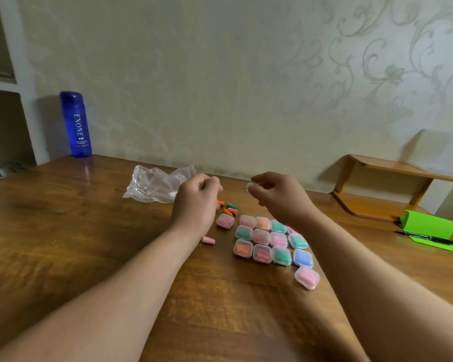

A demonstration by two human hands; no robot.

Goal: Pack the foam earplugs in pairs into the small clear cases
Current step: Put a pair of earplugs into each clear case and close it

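Both hands hovered above the table (pixel 63 231) near its far edge. The left hand (pixel 194 205) was curled, its grip unclear; the right hand (pixel 277 197) pinched a clear case (pixel 249 187). Filled cases (pixel 270 241) sat mid-table, loose earplugs (pixel 230 209) beside them; the near edge lay open.

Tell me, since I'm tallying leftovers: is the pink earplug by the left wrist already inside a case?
No, the pink earplug lies loose on the table, left of the cases.
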